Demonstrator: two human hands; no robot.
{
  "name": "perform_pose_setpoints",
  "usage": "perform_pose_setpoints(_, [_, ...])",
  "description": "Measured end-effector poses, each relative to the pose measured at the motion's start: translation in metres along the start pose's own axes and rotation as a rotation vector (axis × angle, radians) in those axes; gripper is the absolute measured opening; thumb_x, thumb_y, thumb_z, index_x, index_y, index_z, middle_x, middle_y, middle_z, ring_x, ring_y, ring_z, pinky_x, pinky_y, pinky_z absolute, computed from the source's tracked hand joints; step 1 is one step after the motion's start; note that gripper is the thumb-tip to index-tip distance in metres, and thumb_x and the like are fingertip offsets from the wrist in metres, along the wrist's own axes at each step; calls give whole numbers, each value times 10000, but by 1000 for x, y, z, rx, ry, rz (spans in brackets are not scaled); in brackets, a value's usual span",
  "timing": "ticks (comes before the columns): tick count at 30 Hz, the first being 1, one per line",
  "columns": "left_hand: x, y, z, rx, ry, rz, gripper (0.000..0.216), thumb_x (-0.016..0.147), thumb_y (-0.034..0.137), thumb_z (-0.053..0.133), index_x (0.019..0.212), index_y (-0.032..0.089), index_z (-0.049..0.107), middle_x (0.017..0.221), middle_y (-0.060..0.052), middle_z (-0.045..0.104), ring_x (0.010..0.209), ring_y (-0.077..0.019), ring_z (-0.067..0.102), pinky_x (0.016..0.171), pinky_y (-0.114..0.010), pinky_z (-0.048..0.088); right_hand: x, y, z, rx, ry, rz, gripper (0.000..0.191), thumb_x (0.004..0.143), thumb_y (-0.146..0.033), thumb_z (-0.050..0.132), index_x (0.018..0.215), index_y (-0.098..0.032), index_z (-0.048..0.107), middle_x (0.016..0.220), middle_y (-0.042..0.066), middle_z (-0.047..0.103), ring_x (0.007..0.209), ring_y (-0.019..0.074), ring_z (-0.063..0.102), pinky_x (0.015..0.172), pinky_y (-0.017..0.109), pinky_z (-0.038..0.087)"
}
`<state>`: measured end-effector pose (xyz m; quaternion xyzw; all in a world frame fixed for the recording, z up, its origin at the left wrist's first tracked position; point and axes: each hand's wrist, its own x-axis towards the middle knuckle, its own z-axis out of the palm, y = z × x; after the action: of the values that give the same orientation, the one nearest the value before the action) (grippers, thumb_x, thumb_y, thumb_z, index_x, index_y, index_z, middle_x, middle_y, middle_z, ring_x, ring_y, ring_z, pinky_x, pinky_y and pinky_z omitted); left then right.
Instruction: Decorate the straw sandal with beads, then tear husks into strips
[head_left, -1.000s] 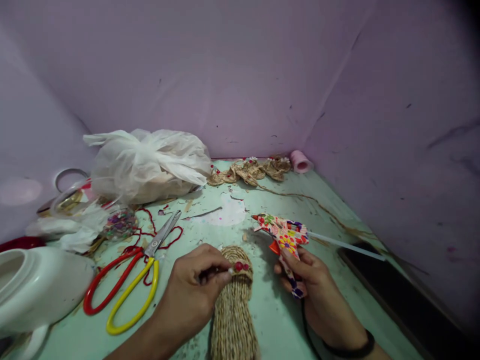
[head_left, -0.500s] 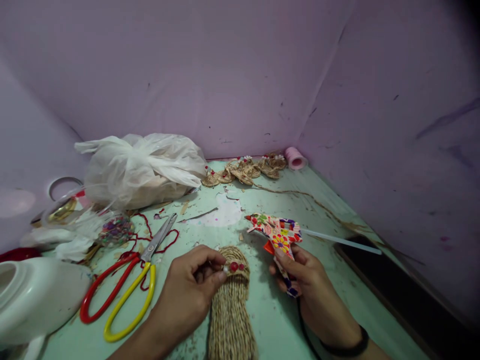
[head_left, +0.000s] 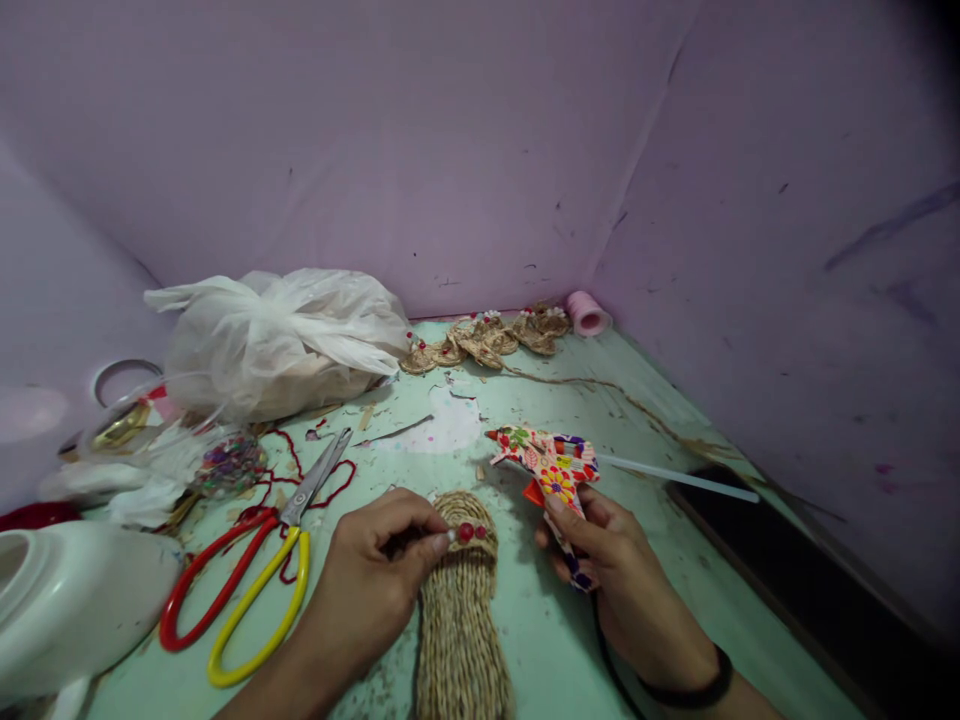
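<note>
Head view: white bead [head_left: 451, 536] sits at the left end of a short row with two red beads [head_left: 466, 532], all on the cross band of the braided jute piece [head_left: 459, 630]; the jute lies on the counter [head_left: 551, 655], long axis running near to far, rounded end away from the person; left hand [head_left: 382, 560] is nearer, reaching in from the left, grip narrow, thumb and forefinger pinched on the white bead, wrist low; right hand [head_left: 619, 550] is right of the jute and apart from it, grip wrapped around the handle of the floral glue gun [head_left: 551, 465], nozzle pointing left, glue stick [head_left: 679, 478] trailing right.
</note>
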<state>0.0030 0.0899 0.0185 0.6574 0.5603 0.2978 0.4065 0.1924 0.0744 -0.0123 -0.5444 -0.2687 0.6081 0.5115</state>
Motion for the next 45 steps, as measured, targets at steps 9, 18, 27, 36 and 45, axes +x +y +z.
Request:
perform_pose_setpoints(9, [-1,0,-1,34,-9,7,135,730,258,544,652,177,620,671,-12,581,630,-132,523,567,-242,380,-1,2,-1,9,-4,-11,321,666,-416,672,677,-161,478,524,-23,568,365,38,412,360,177,230])
perform_pose_setpoints(18, [1,1,-6,-22,24,-180,236,682,392,569,723,161,598,563,12,512,530,-113,424,472,-219,296,0,1,0,24,-25,-27,308,673,-410,668,665,-157,491,518,-27,554,367,34,399,362,175,230])
perform_pose_setpoints(27, [4,4,3,24,-4,-242,233,661,388,581,658,156,600,445,60,356,458,-86,288,433,-210,200,-1,2,-1,8,-9,-31,292,684,-399,657,674,-159,492,520,-28,551,369,42,407,361,179,231])
perform_pose_setpoints(36, [3,7,-3,19,-44,-235,249,676,403,575,663,156,598,466,52,375,469,-90,307,443,-215,211,0,2,0,5,-28,-40,287,693,-401,651,684,-155,503,528,-29,548,370,46,407,365,183,230])
perform_pose_setpoints(45, [6,5,-9,-30,-7,-244,214,642,364,585,607,156,550,495,39,435,466,-88,334,443,-216,232,-3,0,1,3,-3,-26,295,677,-397,669,686,-157,499,522,-24,558,365,45,406,359,180,214])
